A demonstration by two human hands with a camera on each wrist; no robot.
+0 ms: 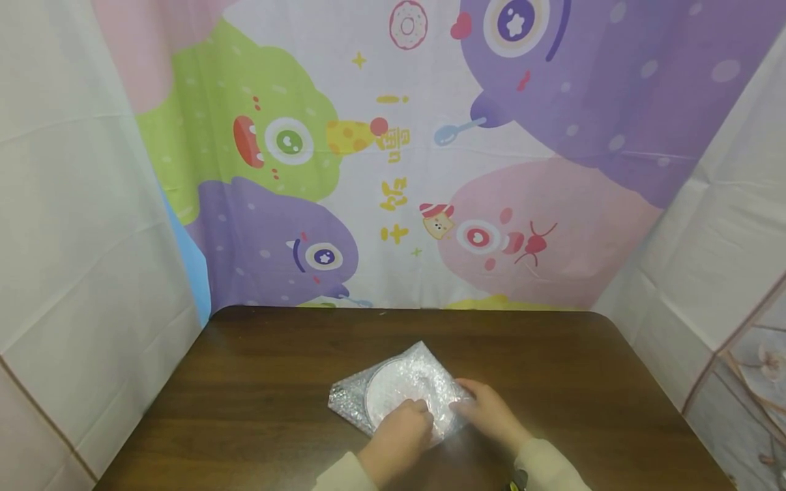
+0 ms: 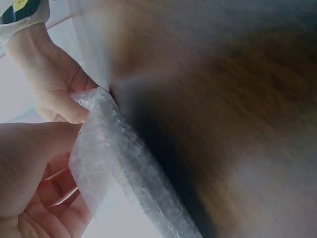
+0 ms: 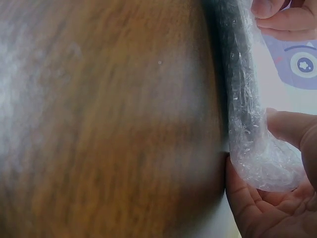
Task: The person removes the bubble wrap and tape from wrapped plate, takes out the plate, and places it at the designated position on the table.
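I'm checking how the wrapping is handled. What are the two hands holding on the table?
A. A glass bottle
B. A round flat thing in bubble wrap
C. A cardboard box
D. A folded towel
B: the left hand and right hand both grip the bubble wrap, through which a round flat thing shows, on the brown table.

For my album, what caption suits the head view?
Both hands hold a bubble-wrapped disc on a brown table.
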